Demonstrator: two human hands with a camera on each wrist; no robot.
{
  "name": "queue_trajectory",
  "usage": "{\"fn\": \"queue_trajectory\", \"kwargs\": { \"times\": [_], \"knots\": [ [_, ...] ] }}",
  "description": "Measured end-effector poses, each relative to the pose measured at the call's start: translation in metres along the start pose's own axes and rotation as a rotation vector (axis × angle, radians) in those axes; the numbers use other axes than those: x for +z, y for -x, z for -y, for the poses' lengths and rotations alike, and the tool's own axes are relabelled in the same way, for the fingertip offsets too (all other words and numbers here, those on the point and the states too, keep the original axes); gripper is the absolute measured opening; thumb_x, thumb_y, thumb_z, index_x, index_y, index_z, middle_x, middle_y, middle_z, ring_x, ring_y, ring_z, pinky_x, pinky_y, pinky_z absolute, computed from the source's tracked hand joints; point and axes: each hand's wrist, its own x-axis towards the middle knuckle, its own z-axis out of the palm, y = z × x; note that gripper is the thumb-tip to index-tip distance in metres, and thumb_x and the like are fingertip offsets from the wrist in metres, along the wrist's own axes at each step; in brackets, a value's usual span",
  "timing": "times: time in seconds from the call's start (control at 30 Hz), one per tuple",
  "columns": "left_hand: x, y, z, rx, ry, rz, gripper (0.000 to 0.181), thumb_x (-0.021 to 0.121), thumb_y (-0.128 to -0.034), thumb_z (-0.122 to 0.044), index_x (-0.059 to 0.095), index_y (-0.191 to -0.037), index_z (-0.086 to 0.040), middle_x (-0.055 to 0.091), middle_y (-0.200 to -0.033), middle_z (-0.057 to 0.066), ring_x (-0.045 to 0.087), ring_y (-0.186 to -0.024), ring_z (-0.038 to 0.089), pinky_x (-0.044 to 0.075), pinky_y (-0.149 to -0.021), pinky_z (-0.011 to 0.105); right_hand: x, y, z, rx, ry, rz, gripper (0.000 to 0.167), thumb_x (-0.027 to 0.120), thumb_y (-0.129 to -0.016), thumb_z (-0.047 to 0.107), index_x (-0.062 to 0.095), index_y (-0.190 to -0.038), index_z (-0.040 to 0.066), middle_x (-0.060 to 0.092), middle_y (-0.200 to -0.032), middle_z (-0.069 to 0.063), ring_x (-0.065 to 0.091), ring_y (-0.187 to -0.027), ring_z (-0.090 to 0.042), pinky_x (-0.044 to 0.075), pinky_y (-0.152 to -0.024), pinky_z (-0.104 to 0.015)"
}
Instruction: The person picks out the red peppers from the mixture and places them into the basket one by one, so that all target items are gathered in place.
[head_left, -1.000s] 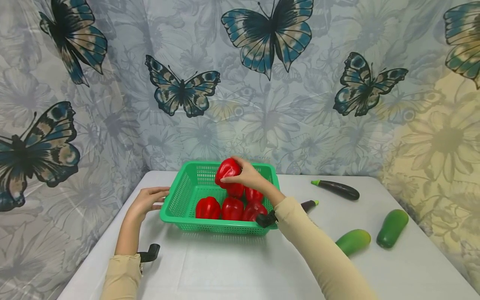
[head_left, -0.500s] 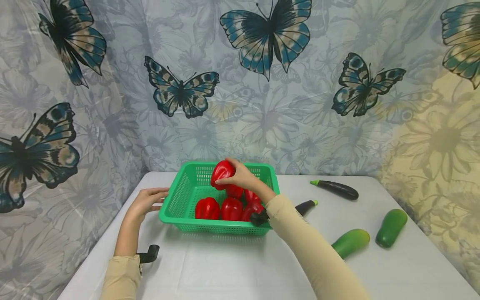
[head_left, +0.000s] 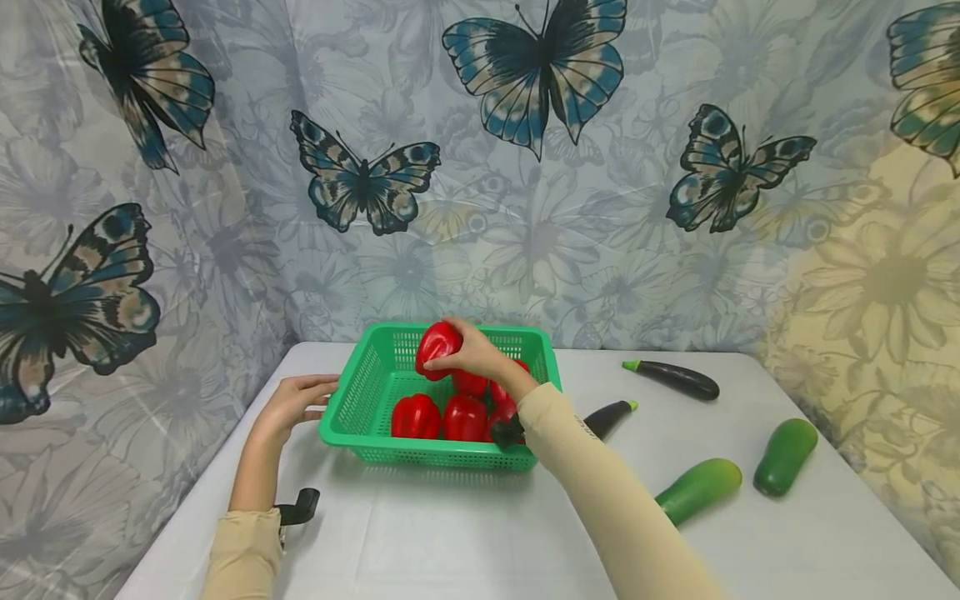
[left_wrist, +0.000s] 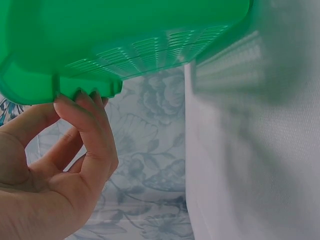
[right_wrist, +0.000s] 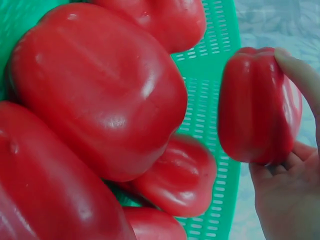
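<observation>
My right hand (head_left: 472,350) holds a red bell pepper (head_left: 438,350) between thumb and fingers, above the back of a green plastic basket (head_left: 442,455). In the right wrist view the held pepper (right_wrist: 257,107) hangs apart from the basket's slotted wall. Several other red bell peppers lie in the basket, among them a front-left pepper (head_left: 416,417) and a front-middle pepper (head_left: 465,418). My left hand (head_left: 291,403) is at the basket's left side; in the left wrist view its fingertips touch the green rim (left_wrist: 90,90) from outside, the fingers loosely bent.
To the right on the white table (head_left: 420,533) lie a far eggplant (head_left: 678,380), a nearer eggplant (head_left: 609,418) partly behind the right sleeve, a green mango-like fruit (head_left: 701,487) and a dark green one (head_left: 785,457). Butterfly-patterned cloth (head_left: 525,242) hangs behind the table.
My right hand has moved a little to the left and slightly down with the bell pepper, over the basket. My left hand and the basket look unmoved.
</observation>
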Motion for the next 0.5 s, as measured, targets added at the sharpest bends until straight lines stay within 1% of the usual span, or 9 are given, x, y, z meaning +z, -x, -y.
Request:
{"fn": "queue_trajectory", "kwargs": {
  "times": [0.17, 0.33, 0.5],
  "knots": [
    [-0.001, 0.000, 0.000, -0.005, -0.009, 0.002, 0.054, 0.057, -0.0992, -0.031, 0.049, -0.140, 0.003, 0.053, -0.138, 0.024, 0.062, -0.093, 0.007, 0.059, -0.090, 0.034, 0.003, -0.003, -0.001, 0.002, -0.002, 0.025, 0.088, 0.079, -0.081, 0.030, 0.030, -0.153, 0.019, 0.047, -0.144, -0.009, 0.049, -0.127, -0.028, 0.053, -0.099, -0.044],
    [-0.001, 0.001, -0.001, -0.012, -0.014, -0.004, 0.054, 0.057, -0.0989, -0.031, 0.050, -0.140, 0.003, 0.054, -0.136, 0.023, 0.062, -0.093, 0.008, 0.059, -0.088, 0.033, 0.007, -0.008, -0.002, -0.003, 0.011, 0.071, 0.088, 0.078, -0.082, 0.031, 0.028, -0.154, 0.018, 0.047, -0.145, -0.009, 0.049, -0.128, -0.028, 0.053, -0.099, -0.044],
    [-0.001, 0.001, -0.001, -0.005, -0.011, -0.003, 0.054, 0.057, -0.0988, -0.032, 0.050, -0.140, 0.003, 0.053, -0.137, 0.023, 0.062, -0.095, 0.010, 0.059, -0.086, 0.032, 0.011, -0.014, -0.002, -0.004, 0.033, 0.101, 0.088, 0.078, -0.082, 0.032, 0.029, -0.154, 0.017, 0.047, -0.145, -0.009, 0.048, -0.129, -0.028, 0.051, -0.101, -0.046]
  ]
}}
